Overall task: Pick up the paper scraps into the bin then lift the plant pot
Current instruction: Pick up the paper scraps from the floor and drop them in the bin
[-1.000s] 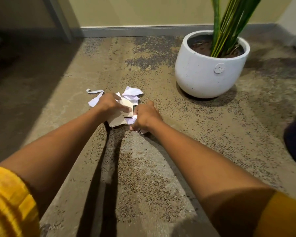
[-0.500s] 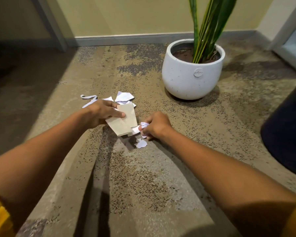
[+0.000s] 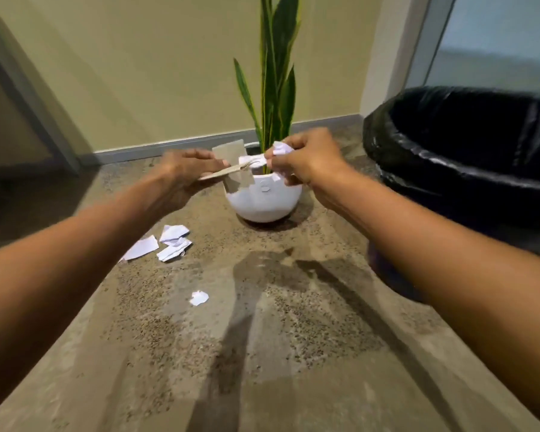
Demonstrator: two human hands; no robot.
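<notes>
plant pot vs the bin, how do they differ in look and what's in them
The plant pot is white, round and smooth; the bin is black, lined with a crinkled glossy bag. The pot holds tall green leaves; the bin's inside looks dark, contents unclear. The pot looks smaller than the bin. Both stand on the floor near the wall.

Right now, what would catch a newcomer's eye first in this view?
Two raised hands in mid-frame: the left hand grips tan card pieces, the right hand holds crumpled white paper, both in front of the white plant pot. The black-lined bin stands at right. White scraps lie on the floor left of the pot.
</notes>
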